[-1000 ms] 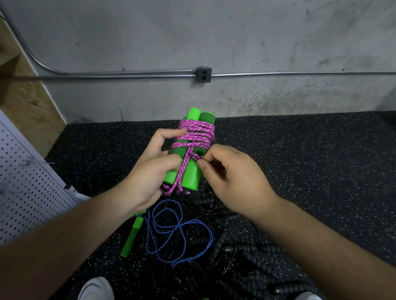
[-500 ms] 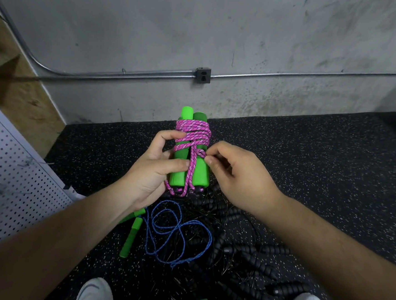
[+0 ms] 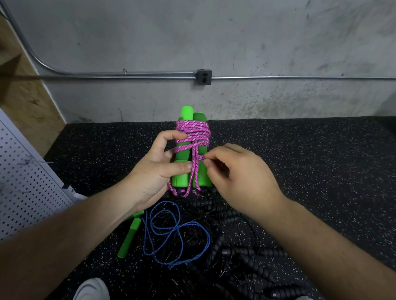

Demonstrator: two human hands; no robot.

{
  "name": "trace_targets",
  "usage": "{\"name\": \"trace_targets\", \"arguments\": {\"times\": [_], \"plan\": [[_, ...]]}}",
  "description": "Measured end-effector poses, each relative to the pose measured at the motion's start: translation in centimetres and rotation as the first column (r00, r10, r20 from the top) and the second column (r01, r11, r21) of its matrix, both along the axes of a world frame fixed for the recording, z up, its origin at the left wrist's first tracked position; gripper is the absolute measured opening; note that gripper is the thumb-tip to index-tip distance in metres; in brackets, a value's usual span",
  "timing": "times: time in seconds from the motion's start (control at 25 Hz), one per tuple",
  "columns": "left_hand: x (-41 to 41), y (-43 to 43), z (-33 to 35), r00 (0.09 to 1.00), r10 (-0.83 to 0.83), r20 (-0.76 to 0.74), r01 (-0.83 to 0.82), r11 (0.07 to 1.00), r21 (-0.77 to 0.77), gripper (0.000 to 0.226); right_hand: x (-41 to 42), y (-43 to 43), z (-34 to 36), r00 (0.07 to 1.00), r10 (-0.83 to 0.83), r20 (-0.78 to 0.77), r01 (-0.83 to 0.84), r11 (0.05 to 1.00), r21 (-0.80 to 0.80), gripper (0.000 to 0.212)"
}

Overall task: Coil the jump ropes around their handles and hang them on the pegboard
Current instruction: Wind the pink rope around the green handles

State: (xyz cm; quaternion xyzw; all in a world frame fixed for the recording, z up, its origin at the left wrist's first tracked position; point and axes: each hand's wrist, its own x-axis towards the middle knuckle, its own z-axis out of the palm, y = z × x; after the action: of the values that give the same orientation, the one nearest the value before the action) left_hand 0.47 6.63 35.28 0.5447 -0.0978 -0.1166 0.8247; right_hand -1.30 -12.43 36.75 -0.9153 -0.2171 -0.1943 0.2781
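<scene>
pink rope (image 3: 194, 128) in L hand (image 3: 156, 170)

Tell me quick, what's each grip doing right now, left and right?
Left grip: closed, holding the green handles bundled together.
Right grip: closed, pinching the pink rope wrapped around those handles.

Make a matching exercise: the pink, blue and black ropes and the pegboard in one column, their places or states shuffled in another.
Things:
1 pink rope
2 blue rope
3 black ropes
4 pegboard

States:
A loose loops on the floor
B white, at the left edge
C wound round the green handles
D dark tangled heap on the floor

Pairs: 1-C, 2-A, 3-D, 4-B
</scene>
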Motion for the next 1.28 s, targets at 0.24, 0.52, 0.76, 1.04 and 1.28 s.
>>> {"name": "trace_targets", "arguments": {"times": [0.24,0.52,0.76,1.04,1.28], "plan": [[0.1,0.1,0.1,0.999,0.017,0.043,-0.016,1.000,-0.013,0.062,-0.1,0.5,0.4,0.994,-0.029,-0.104,0.044,0.988,0.151,0.027],[0.2,0.0,-0.4,0.991,0.041,0.129,-0.049,0.997,0.065,0.056,0.0,0.6,0.7,0.998,-0.047,-0.030,0.048,0.999,0.026,0.016],[0.3,0.1,-1.1,0.972,0.063,0.228,-0.117,0.966,0.231,0.055,0.2,1.1,0.0,0.975,0.002,-0.221,0.053,0.969,0.241,0.013],[0.1,0.0,-1.5,0.955,0.071,0.290,-0.144,0.960,0.240,0.053,-0.2,2.0,0.6,0.935,-0.036,-0.354,0.151,0.941,0.304,0.010],[-0.4,-0.5,-1.7,0.926,0.025,0.376,-0.158,0.931,0.328,0.060,-0.5,2.8,0.8,0.930,-0.184,-0.318,0.259,0.942,0.212,0.017]]}}
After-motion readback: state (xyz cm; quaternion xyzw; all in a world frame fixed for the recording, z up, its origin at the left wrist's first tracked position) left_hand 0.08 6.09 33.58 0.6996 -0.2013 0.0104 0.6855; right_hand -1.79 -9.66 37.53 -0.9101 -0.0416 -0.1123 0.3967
